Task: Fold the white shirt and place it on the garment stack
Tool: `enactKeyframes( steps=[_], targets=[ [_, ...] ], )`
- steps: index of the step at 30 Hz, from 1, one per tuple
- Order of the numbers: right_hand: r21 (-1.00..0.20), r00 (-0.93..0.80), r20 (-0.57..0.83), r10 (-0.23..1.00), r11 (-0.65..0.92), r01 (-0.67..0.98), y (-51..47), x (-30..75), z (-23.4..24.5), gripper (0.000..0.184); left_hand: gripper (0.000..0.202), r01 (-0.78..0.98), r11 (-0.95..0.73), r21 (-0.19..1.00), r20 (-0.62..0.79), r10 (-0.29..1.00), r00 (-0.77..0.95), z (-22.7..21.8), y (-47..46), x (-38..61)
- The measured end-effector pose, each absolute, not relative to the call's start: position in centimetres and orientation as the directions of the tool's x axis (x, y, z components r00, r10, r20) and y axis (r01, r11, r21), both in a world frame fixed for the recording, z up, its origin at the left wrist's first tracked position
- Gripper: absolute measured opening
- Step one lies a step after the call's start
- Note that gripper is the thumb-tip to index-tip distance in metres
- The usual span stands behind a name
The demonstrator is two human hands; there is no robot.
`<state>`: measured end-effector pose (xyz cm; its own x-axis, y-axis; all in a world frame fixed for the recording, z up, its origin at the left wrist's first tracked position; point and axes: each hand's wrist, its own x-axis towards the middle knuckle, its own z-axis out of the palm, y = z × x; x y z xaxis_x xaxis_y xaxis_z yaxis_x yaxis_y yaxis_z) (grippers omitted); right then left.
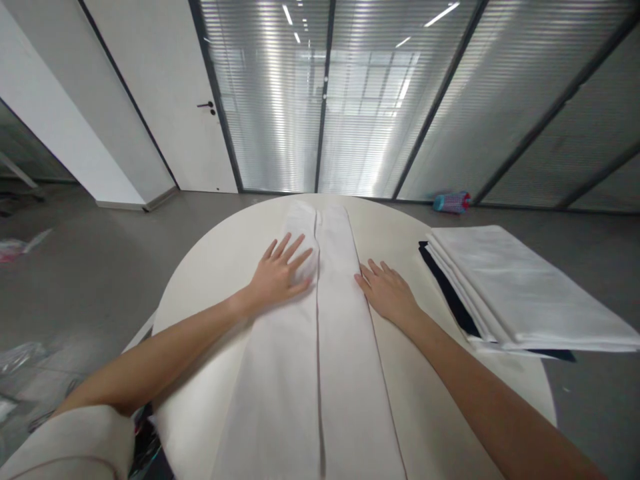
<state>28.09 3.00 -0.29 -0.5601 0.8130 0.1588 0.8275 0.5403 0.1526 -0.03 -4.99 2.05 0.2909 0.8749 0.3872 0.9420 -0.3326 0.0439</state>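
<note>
A long white cloth lies down the middle of a round white table, folded in two strips that meet at a centre seam. My left hand rests flat on the left strip, fingers spread. My right hand lies flat at the cloth's right edge, fingers stretched out and touching the fold. Neither hand holds anything.
A stack of folded white cloths over a dark one sits on the table's right side. A small red and blue object lies on the floor by the glass wall. Clear plastic bags lie on the floor at left.
</note>
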Motion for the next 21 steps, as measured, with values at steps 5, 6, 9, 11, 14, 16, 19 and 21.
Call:
enactKeyframes(
  steps=[5,6,9,11,14,16,19,21],
  targets=[
    [0.146,-0.554,0.139,0.821,0.536,0.831,2.6,27.8,0.1,0.058,0.083,0.848,-0.508,0.151,0.084,0.861,0.501,1.4,-6.5,2.3],
    [0.136,-0.551,0.135,0.823,0.536,0.833,2.6,27.7,0.1,0.059,0.083,0.845,-0.507,0.17,0.049,0.861,0.506,1.3,-6.6,2.4],
    [0.111,-0.548,0.121,0.828,0.537,0.836,2.6,27.6,0.1,0.062,0.082,0.848,-0.496,0.189,0.031,0.866,0.499,1.3,-6.5,2.4],
    [0.109,-0.544,0.12,0.831,0.533,0.839,2.6,27.6,0.1,0.062,0.082,0.846,-0.498,0.191,0.033,0.865,0.501,1.3,-6.4,2.2],
    [0.11,-0.54,0.118,0.833,0.529,0.841,2.6,27.6,0.1,0.063,0.082,0.842,-0.506,0.189,0.045,0.861,0.507,1.2,-6.3,2.1],
    [0.105,-0.541,0.115,0.833,0.531,0.841,2.6,27.7,0.0,0.063,0.081,0.84,-0.51,0.187,0.063,0.859,0.508,1.0,-6.3,2.1],
    [0.105,-0.541,0.114,0.833,0.532,0.841,2.7,27.7,-0.1,0.063,0.081,0.838,-0.513,0.187,0.075,0.858,0.508,0.8,-6.3,2.2],
    [0.109,-0.537,0.106,0.837,0.527,0.843,2.7,27.7,-0.1,0.062,0.081,0.837,-0.513,0.192,0.069,0.858,0.509,0.8,-6.4,2.1]
  ],
)
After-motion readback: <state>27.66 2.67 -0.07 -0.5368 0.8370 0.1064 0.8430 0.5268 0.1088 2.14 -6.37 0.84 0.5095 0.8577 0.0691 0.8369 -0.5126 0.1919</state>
